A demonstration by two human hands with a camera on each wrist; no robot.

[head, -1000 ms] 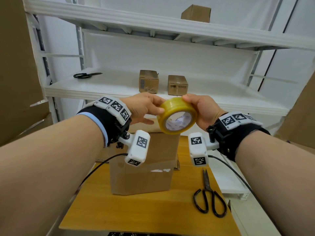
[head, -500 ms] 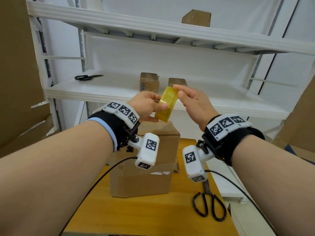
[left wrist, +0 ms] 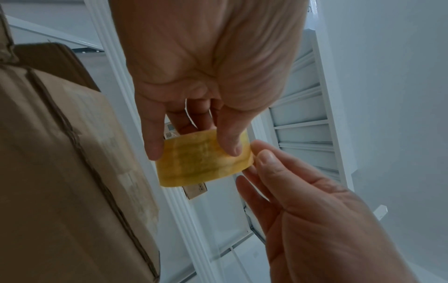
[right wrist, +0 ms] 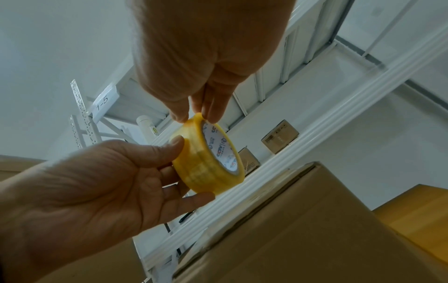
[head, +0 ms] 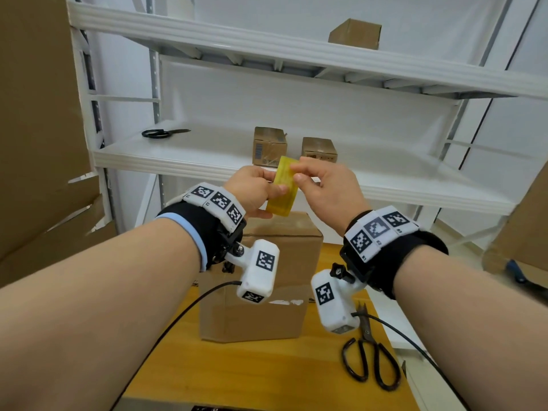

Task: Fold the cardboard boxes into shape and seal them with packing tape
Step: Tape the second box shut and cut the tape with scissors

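left hand (head: 253, 189) grips tape roll (head: 283, 186) | right hand (head: 326, 185) fingers pinch its edge

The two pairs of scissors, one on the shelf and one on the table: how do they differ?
The shelf scissors lie shut, blades pointing right; the table scissors point away from the person, their tips hidden behind the right wrist camera. The shelf pair sits up on the white shelf, the table pair down on the wooden table. Both have black loop handles, and no hand touches either.

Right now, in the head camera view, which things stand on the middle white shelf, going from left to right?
black scissors → cardboard box with a barcode label → second small cardboard box. The tape roll, held by both hands in front of the shelf, is not on it.
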